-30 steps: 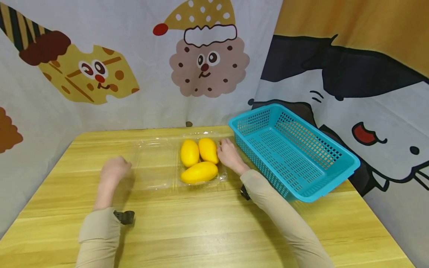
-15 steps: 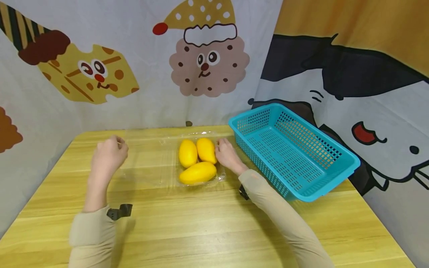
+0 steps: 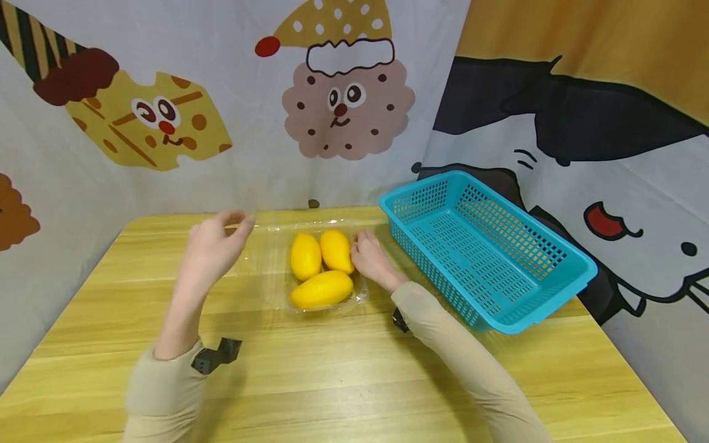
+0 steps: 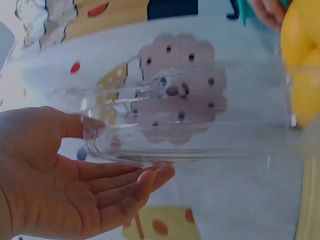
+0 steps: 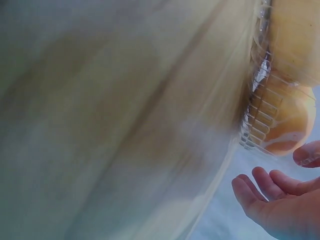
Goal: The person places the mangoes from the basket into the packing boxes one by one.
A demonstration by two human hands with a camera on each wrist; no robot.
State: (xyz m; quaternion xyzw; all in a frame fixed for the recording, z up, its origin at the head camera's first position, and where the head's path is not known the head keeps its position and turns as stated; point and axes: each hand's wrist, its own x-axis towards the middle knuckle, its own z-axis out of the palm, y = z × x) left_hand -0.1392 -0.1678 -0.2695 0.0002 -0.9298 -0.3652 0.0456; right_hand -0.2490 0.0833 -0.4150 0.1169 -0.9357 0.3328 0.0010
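Note:
A clear plastic clamshell box [image 3: 359, 295] lies on the table with three yellow mangoes [image 3: 322, 290] in its base. My left hand [image 3: 213, 249] holds the box's see-through lid [image 4: 200, 150] raised at the left, thumb on one side of its edge and fingers on the other, as the left wrist view shows. At the base's right rim is my right hand [image 3: 372, 258], beside the upper right mango. In the right wrist view its thumb and curled fingers [image 5: 245, 192] lie at the corner of the ribbed base, the rim between them.
A turquoise perforated basket [image 3: 493, 324] stands slantwise to the right of the box, close to the right forearm. The wooden table [image 3: 332, 381] ends at the back against a printed cloth [image 3: 249, 178]. Black wrist cameras [image 3: 213, 359] sit at both cuffs.
My left hand has risen from the table and swung right, lifting the lid up from flat. The base, mangoes and right hand have slid slightly left.

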